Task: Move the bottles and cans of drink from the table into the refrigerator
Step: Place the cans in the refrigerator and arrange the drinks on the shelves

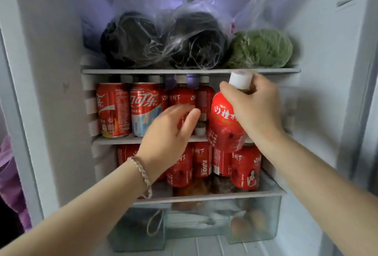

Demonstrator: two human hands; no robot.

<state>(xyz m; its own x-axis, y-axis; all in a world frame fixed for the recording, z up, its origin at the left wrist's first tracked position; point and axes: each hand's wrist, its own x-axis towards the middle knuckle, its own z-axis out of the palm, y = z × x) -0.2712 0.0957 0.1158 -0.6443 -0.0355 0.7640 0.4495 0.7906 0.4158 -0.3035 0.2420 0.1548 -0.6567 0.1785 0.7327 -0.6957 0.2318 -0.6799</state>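
Observation:
I face the open refrigerator (51, 92). My right hand (255, 106) grips a red juice bottle (223, 125) with a white cap by its neck, holding it in front of the right end of the middle shelf (116, 139). My left hand (171, 131), fingers apart and holding nothing, reaches toward the red bottles (181, 95) standing at the back of that shelf. Two red cola cans (114, 110) stand at the shelf's left. The lower shelf (204, 197) holds several red bottles (246, 168).
The top shelf (190, 70) carries two clear bags of dark produce (163, 39) and a green leafy vegetable (261, 48). A clear drawer (255, 221) at the bottom holds bagged items. Purple fabric (10, 174) shows at the left edge, outside the fridge.

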